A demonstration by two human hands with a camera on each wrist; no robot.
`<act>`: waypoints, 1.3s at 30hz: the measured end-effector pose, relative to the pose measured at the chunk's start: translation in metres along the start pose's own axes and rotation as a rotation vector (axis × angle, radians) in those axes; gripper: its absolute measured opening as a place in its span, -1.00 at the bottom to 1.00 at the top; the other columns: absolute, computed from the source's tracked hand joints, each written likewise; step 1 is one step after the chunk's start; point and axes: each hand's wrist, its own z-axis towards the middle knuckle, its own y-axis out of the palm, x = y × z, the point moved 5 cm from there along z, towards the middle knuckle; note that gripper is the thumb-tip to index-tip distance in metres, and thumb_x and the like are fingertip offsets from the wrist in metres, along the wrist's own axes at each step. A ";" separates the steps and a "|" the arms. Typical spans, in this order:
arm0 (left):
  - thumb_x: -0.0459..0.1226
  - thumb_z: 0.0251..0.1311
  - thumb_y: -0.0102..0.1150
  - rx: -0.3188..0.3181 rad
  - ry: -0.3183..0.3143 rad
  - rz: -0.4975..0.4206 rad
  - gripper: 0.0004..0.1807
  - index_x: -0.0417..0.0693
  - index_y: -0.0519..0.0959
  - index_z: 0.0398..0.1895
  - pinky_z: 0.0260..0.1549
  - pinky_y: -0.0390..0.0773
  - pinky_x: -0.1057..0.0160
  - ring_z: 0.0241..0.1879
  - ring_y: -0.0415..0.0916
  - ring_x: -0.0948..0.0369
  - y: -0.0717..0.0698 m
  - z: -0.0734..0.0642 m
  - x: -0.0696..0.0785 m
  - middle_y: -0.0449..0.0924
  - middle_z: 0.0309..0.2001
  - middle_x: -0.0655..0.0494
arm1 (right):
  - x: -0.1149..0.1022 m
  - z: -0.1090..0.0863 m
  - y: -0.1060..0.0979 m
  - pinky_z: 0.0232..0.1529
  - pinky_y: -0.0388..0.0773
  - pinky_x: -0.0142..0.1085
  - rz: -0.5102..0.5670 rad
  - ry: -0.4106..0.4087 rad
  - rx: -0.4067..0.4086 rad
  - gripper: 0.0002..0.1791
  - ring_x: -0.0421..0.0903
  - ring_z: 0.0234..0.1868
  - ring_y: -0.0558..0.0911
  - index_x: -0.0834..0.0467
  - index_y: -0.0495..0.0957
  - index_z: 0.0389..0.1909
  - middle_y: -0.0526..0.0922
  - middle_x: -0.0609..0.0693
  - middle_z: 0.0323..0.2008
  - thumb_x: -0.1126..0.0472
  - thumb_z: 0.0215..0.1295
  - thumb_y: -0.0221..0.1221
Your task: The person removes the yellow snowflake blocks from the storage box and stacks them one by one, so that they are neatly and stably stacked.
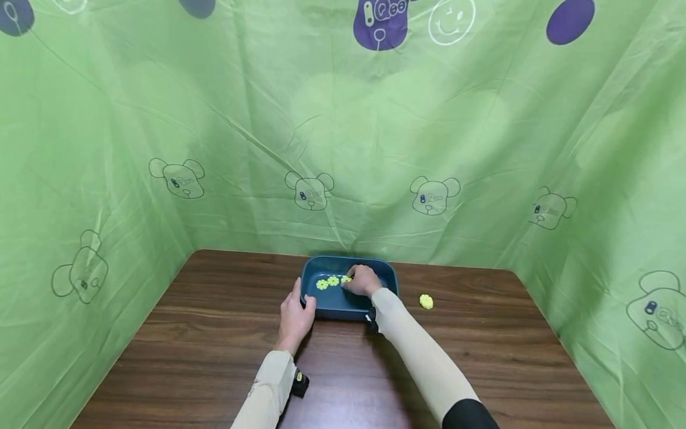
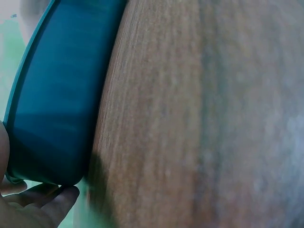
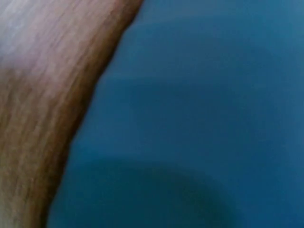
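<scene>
A dark blue rectangular tub [image 1: 343, 311] stands near the back of the table. Its front-left corner is held by my left hand [image 1: 296, 319], with the thumb at the rim and the other fingers along the outer side. In the left wrist view, fingertips [image 2: 64, 202] touch the outside of that corner. My right hand [image 1: 364, 280] reaches inside, its bent fingers pinching a yellow flower-shaped piece [image 1: 345, 279] that they partly cover. Just left of it lie two similar flower pieces [image 1: 333, 280] on the tub floor. Only the blurred tub wall [image 3: 199, 118] fills most of the right wrist view.
More yellow flower pieces [image 1: 426, 301], seemingly stacked, sit on the table right of the tub. The brown wooden table [image 1: 214, 333] ends at green printed cloth [image 1: 364, 226] hanging behind and on both sides.
</scene>
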 end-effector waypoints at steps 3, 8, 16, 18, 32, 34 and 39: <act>-0.22 0.39 0.01 0.005 0.005 0.008 -0.31 -0.18 0.19 0.57 0.25 0.47 -0.15 0.33 0.44 -0.16 0.000 0.000 0.000 0.41 0.39 -0.31 | 0.000 -0.001 0.000 0.07 0.59 0.00 -0.031 0.014 0.008 -0.60 0.09 0.06 0.63 0.17 0.63 0.09 0.65 0.12 0.11 0.06 0.31 0.33; -0.21 0.39 0.01 0.003 0.001 0.003 -0.30 -0.17 0.19 0.57 0.26 0.47 -0.14 0.34 0.44 -0.15 0.000 0.000 0.000 0.40 0.39 -0.30 | 0.002 0.000 0.003 -0.13 0.57 -0.12 -0.032 0.054 0.008 -0.76 -0.03 -0.22 0.57 0.15 0.59 -0.18 0.62 0.03 -0.17 0.09 0.31 0.34; -0.22 0.38 0.02 0.014 -0.005 0.009 -0.31 -0.16 0.20 0.57 0.25 0.48 -0.14 0.31 0.46 -0.16 0.000 -0.001 0.001 0.43 0.36 -0.31 | 0.004 0.002 0.005 -0.46 0.22 -0.24 -0.009 0.067 -0.016 -0.43 -0.10 -0.60 0.13 0.05 0.17 -0.72 0.08 -0.08 -0.63 0.11 0.30 0.34; -0.23 0.37 0.03 0.023 0.003 0.011 -0.31 -0.18 0.22 0.55 0.24 0.48 -0.15 0.30 0.47 -0.17 0.000 -0.001 0.001 0.45 0.35 -0.33 | 0.004 0.003 0.005 -0.46 0.22 -0.24 -0.011 0.068 -0.014 -0.42 -0.11 -0.60 0.12 0.04 0.16 -0.74 0.07 -0.09 -0.64 0.11 0.30 0.34; -0.21 0.40 0.00 0.007 0.015 0.008 -0.31 -0.18 0.19 0.57 0.26 0.47 -0.15 0.33 0.45 -0.17 0.000 0.001 0.001 0.41 0.38 -0.31 | 0.004 -0.007 -0.004 -0.23 0.47 -0.16 -0.026 0.078 0.027 -0.71 -0.02 -0.29 0.52 0.10 0.47 -0.21 0.54 0.01 -0.29 0.10 0.26 0.38; -0.22 0.39 0.01 0.016 0.020 0.010 -0.31 -0.18 0.21 0.56 0.24 0.48 -0.15 0.31 0.46 -0.18 -0.001 0.000 0.001 0.43 0.36 -0.32 | 0.004 -0.009 -0.005 -0.27 0.45 -0.16 -0.027 0.071 0.029 -0.72 -0.01 -0.31 0.52 0.10 0.48 -0.20 0.54 0.00 -0.30 0.11 0.26 0.37; -0.23 0.36 0.03 0.023 0.019 0.007 -0.31 -0.18 0.22 0.55 0.24 0.48 -0.15 0.29 0.48 -0.19 -0.001 0.000 0.001 0.45 0.34 -0.33 | 0.007 -0.014 -0.012 -0.31 0.44 -0.18 0.015 0.015 0.056 -0.82 -0.03 -0.36 0.51 0.13 0.52 -0.26 0.56 0.00 -0.31 0.20 0.26 0.34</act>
